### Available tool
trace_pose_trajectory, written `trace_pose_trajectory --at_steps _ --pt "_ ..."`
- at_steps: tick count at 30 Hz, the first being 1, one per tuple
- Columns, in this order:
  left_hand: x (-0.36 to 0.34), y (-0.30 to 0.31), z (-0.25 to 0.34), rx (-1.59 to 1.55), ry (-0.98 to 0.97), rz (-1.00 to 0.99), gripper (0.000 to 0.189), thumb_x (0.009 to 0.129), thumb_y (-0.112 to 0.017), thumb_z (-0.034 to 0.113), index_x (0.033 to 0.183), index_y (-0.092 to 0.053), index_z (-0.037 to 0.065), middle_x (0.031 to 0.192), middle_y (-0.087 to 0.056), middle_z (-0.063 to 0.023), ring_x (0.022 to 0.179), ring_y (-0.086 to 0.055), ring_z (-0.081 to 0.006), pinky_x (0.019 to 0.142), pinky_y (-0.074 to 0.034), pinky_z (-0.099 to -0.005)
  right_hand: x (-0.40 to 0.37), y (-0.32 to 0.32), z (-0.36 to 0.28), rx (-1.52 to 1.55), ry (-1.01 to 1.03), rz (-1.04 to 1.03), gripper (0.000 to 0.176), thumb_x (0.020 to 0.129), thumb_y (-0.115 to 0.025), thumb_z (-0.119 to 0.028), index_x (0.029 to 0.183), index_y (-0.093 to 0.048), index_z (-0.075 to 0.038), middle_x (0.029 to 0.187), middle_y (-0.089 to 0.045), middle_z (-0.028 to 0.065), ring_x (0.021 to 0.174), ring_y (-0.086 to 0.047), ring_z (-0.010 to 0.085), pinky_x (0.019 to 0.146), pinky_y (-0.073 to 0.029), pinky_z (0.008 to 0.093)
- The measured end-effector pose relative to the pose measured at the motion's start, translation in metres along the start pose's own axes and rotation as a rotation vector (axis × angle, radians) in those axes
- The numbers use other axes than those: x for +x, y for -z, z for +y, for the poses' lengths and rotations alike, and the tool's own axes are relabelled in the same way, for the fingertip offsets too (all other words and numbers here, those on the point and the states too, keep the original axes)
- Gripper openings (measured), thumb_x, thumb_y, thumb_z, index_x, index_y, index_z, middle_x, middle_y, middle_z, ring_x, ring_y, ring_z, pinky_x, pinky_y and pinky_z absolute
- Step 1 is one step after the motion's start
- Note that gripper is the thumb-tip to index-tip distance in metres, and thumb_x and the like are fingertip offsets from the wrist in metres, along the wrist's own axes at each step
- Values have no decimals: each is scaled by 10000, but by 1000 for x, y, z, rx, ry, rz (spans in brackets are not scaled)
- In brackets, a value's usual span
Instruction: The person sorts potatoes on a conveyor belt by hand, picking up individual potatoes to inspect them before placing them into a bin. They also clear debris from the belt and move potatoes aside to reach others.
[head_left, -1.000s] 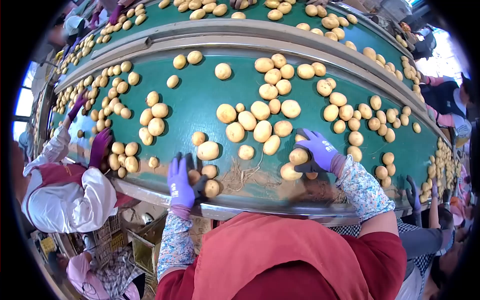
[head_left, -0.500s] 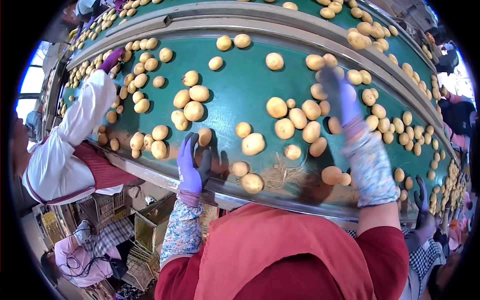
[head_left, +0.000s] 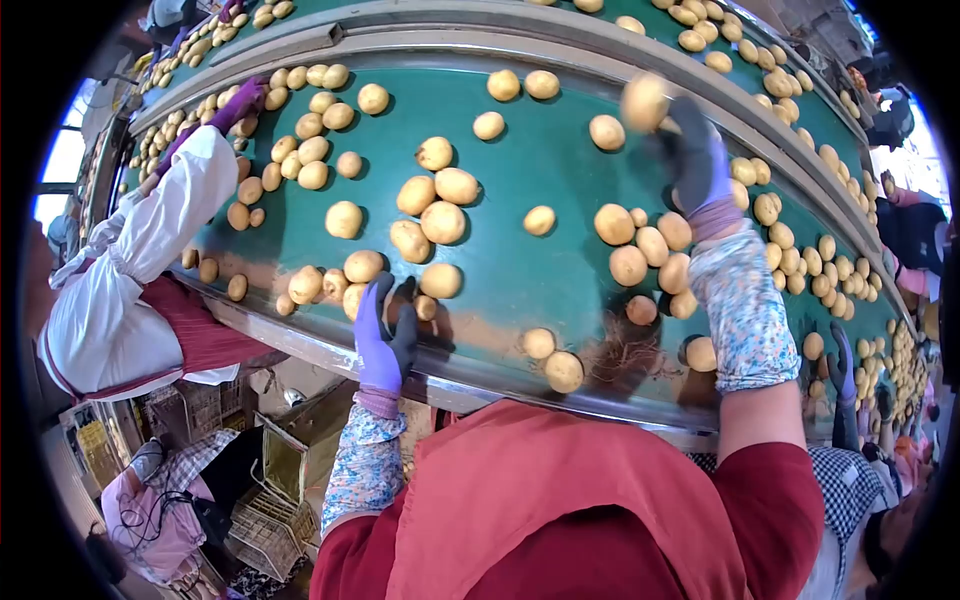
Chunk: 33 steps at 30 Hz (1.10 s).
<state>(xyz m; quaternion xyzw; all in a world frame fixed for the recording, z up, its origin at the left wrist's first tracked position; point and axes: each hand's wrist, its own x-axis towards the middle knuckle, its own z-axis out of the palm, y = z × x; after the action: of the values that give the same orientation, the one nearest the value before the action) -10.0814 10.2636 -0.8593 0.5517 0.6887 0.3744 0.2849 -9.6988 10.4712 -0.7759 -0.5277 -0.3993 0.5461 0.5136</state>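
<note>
My right hand (head_left: 693, 160), in a purple glove with dark palm and fingers, is raised over the far side of the green belt (head_left: 500, 185). A motion-blurred potato (head_left: 645, 102) is at its fingertips, seemingly gripped. My left hand (head_left: 383, 330), in the same kind of glove, is low at the near edge of the belt, its fingers pointing up and its thumb apart. One potato (head_left: 354, 300) lies partly hidden beside its fingers, and a small one (head_left: 425, 307) is beside the thumb. More potatoes (head_left: 443, 222) lie loosely grouped between the hands.
A metal rail (head_left: 460, 45) divides this belt from another belt with potatoes behind it. Dry roots (head_left: 635, 355) lie near the front edge. At left, a co-worker's purple-gloved hand (head_left: 243, 103) reaches among potatoes; another gloved hand (head_left: 843, 370) is at right. Crates (head_left: 275, 525) stand below left.
Most potatoes and the roots have shifted right along the belt. My right hand has moved slightly, with a potato now at its fingertips. My left hand stays nearly in place.
</note>
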Motion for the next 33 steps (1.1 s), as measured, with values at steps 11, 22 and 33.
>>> trace_pose_trajectory --at_steps 11,22,33 --pt "65 43 -46 -110 -50 125 486 950 -636 94 1398 -493 -28 1303 -590 -149 1212 -557 -233 1052 -429 -372 -71 -172 78 -1187 776 -563 485 743 -736 -191 1203 -586 -156 1266 -558 100 1170 -536 330 902 -466 488" --pt "89 168 -130 -81 176 439 538 929 -669 170 1398 -502 -34 1336 -590 -159 1246 -544 -259 1088 -396 -386 -7 -188 61 -953 344 -758 633 699 -831 -241 1264 -616 -54 1179 -659 196 1123 -624 381 983 -495 441" --pt "114 133 -130 223 -245 -336 574 774 -756 147 1308 -580 33 1320 -579 -196 1184 -558 -423 1014 -469 -466 -57 -300 137 -724 339 -895 405 954 -525 -158 1341 -556 -44 1231 -640 141 1143 -610 311 977 -478 434"
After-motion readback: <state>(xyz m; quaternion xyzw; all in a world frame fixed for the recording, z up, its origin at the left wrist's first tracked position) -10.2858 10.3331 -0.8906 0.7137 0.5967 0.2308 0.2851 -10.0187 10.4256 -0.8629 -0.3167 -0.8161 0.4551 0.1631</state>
